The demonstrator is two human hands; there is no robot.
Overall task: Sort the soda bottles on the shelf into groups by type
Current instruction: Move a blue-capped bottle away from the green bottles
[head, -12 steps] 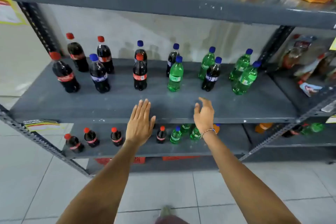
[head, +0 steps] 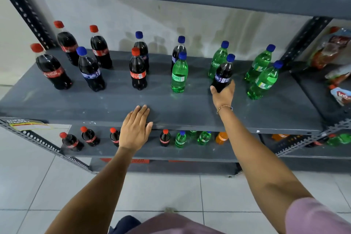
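Reaching across the middle shelf (head: 190, 108), head view: right hand (head: 223, 94), grip wrapped around the base of a dark blue-capped bottle (head: 224, 72); whether it bears the weight yet cannot be told. Left hand (head: 135, 129), grip flat and empty, fingers together on the shelf's front edge.

Item held: upright, long axis vertical, cap up, leaning slightly right. Location: right of centre, just in front of a green bottle (head: 218, 61) and near two more green bottles (head: 263, 80) to its right.

Remaining stock: red-capped cola bottles (head: 52, 71) at left, mixed with blue-capped dark ones; one green bottle (head: 179, 76) at centre.

Risk, as judged: a low hold on a tall bottle invites tipping; swinging it out could knock over the green neighbour behind, the two standing so close.
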